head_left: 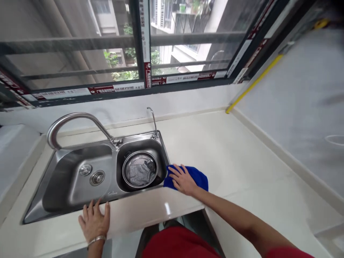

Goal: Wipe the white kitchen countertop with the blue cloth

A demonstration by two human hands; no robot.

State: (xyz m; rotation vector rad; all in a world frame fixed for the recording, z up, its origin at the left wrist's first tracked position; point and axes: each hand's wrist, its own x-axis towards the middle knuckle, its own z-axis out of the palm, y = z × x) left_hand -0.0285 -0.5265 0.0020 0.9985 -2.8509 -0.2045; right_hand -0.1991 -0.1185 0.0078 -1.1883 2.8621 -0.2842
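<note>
My right hand (pixel 183 180) lies flat with fingers spread on a blue cloth (pixel 200 176), pressing it to the counter beside the sink's right edge. The cloth is partly hidden under the palm. My left hand (pixel 94 219), with a bracelet at the wrist, rests open on the counter's front strip, fingertips at the rim of the sink's left basin (pixel 63 182). In the right basin (pixel 163 157) sits a round metal strainer basket (pixel 139 153) with a crumpled grey item (pixel 141 173) inside.
A tall curved faucet (pixel 77 115) arches over the left basin, and a thin small tap (pixel 154 120) stands behind the right one. The pale counter (pixel 242 157) reaches the right wall, where a yellow pipe (pixel 255 83) runs. Windows line the back.
</note>
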